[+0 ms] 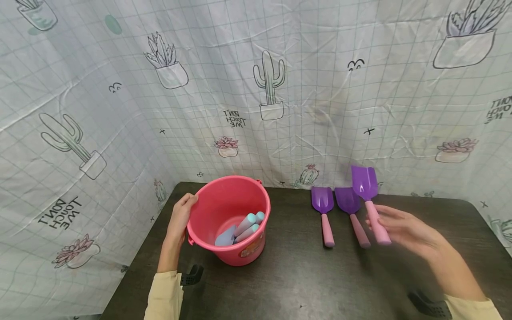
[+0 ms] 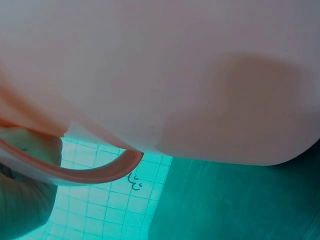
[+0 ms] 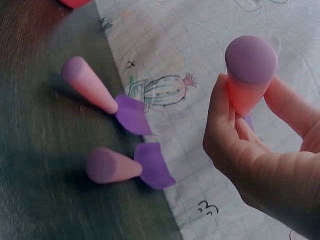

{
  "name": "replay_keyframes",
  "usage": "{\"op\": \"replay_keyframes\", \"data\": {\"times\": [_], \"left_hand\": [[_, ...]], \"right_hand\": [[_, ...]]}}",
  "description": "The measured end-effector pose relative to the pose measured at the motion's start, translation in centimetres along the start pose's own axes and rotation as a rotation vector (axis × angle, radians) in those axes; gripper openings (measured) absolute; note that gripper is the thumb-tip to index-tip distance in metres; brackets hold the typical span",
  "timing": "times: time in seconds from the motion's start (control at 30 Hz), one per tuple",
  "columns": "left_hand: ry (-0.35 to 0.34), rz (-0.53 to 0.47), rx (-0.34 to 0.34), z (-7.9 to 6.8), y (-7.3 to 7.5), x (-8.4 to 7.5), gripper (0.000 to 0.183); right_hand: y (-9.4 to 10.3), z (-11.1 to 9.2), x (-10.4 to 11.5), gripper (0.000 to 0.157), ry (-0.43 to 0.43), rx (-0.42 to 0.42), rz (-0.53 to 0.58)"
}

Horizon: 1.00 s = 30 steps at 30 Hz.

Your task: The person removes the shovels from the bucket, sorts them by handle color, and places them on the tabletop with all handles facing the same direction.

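In the head view, cream sleeves point(image 1: 474, 309) with black wrist straps point(image 1: 430, 304) come in lowest, over a dark wood-grain table point(image 1: 296, 280). The right hand point(image 1: 412, 229) pinches a purple-bladed toy shovel point(image 1: 371, 205) by the lower half of its pink handle. The grip sits on the handle's right side, with the butt just below the fingers and the blade tilted up and away. Two matching shovels lie side by side to its left: a near shovel point(image 1: 357, 226), partly overlapped by the raised blade, and a far shovel point(image 1: 326, 224). The left hand point(image 1: 182, 218) grasps the left rim of a red plastic bucket point(image 1: 216, 200); inside it, teal-tipped handles point(image 1: 245, 226) lean against the right wall beside a grey-blue blade point(image 1: 226, 236). A cactus-print curtain point(image 1: 328, 93) stands behind.

In the left wrist view, the bucket wall fills most of the frame. The hand is at lower left, partly behind a curved band point(image 2: 95, 176); its fingertips are hidden.

In the right wrist view, the held handle's rounded butt point(image 3: 251, 59) is closest, fingers on one side and thumb on the other. Only a purple sliver of its blade shows behind the hand. The other two shovels rest apart on the table, blades toward the curtain.
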<state>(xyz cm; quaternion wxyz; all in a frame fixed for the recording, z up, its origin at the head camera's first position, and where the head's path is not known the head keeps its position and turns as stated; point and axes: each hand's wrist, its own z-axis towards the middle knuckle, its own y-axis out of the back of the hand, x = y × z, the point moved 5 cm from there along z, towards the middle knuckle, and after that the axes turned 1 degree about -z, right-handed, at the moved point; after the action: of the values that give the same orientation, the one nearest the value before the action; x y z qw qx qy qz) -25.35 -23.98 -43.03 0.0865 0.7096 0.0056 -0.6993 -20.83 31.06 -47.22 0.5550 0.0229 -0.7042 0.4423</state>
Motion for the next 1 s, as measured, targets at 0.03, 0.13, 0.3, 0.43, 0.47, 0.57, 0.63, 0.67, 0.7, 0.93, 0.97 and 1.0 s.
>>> {"op": "replay_keyframes", "data": {"times": [0.03, 0.13, 0.3, 0.43, 0.47, 0.57, 0.63, 0.67, 0.7, 0.93, 0.97, 1.0], "left_hand": [[0.001, -0.001, -0.001, 0.0, 0.0, 0.0, 0.031], [0.003, -0.002, -0.001, 0.0, 0.0, 0.0, 0.031], [0.002, 0.000, -0.002, 0.1, 0.0, 0.1, 0.030], [0.000, -0.004, -0.004, 0.1, 0.0, 0.1, 0.030], [-0.001, -0.007, -0.003, 0.1, 0.0, 0.1, 0.030], [-0.002, -0.008, 0.000, 0.1, 0.0, 0.1, 0.030], [0.000, -0.008, 0.000, 0.0, 0.0, 0.1, 0.030], [0.000, -0.008, 0.000, 0.0, 0.0, 0.1, 0.030], [0.001, -0.006, 0.000, 0.0, 0.0, 0.1, 0.030], [-0.004, -0.002, 0.002, 0.0, 0.0, 0.0, 0.030], [-0.002, -0.002, 0.003, 0.0, 0.0, 0.0, 0.030], [-0.001, -0.003, 0.003, 0.0, 0.0, 0.1, 0.030]], "right_hand": [[0.1, -0.1, -0.1, 0.052, 0.001, 0.004, 0.002], [0.5, -0.5, -0.2, 0.053, 0.007, 0.017, 0.010], [1.2, -0.8, -0.2, 0.055, 0.022, 0.028, 0.006], [1.8, -0.8, -0.1, 0.055, 0.040, 0.036, 0.017], [2.0, -0.8, -0.1, 0.055, 0.042, 0.037, 0.024], [2.3, -0.9, -0.2, 0.055, 0.043, 0.039, 0.050], [2.6, -1.0, -0.2, 0.055, 0.039, 0.031, 0.058], [2.7, -1.0, -0.3, 0.055, 0.035, 0.026, 0.062], [2.8, -1.1, -0.3, 0.054, 0.031, 0.023, 0.064], [3.7, -1.5, -0.7, 0.054, 0.012, -0.013, 0.052], [3.9, -1.6, -0.7, 0.054, 0.012, -0.019, 0.042], [4.1, -1.7, -0.8, 0.054, 0.011, -0.024, 0.029]]}}
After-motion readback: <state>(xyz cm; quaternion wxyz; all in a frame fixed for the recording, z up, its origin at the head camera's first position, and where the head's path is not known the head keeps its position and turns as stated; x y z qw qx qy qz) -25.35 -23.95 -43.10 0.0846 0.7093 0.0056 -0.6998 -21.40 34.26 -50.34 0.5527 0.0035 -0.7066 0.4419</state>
